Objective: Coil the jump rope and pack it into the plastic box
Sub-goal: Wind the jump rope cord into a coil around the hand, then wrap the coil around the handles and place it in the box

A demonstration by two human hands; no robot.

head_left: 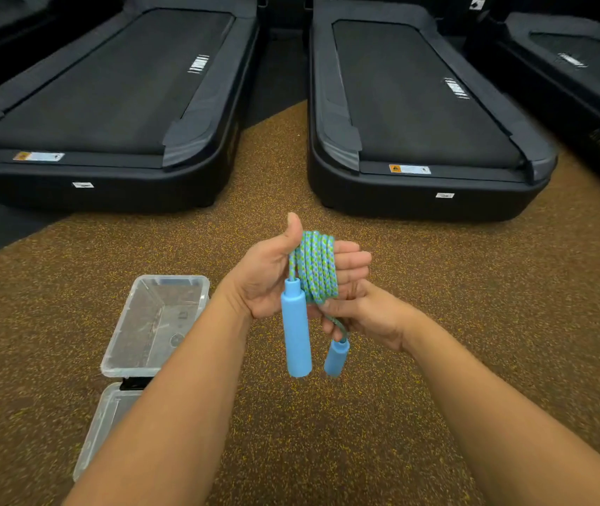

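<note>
Blue-green braided rope [318,264], wound in tight loops round the left hand [265,283], at centre, held up above the floor. Left fingers [355,259] nearly straight, thumb raised, serving as a spool rather than gripping. One handle [296,334] hanging down on the palm side; second handle [337,356] dangling just right of it on a short tail. Right hand [368,315] just below the coil, thumb and fingers pinching that tail close above the second handle.

Looks soft, light and limp; likely to spring loose once slid off the fingers, so best taken across the whole bundle, loops squeezed together, both handles gathered alongside. Foam-like handles probably light, stiff and easy to grip, yet apt to swing and drag the loops apart if left hanging.

Clear plastic box [129,367] open on the floor at near left, well apart from the coil, partly hidden behind the left forearm. Lid [105,425] lying nearer again, joined to the box or merely touching it, cannot tell which. Speckled brown floor [437,286] all round. Black treadmills [108,85] in a row at the far side, well apart from everything. Seemingly nothing between coil and box but the left forearm itself.
</note>
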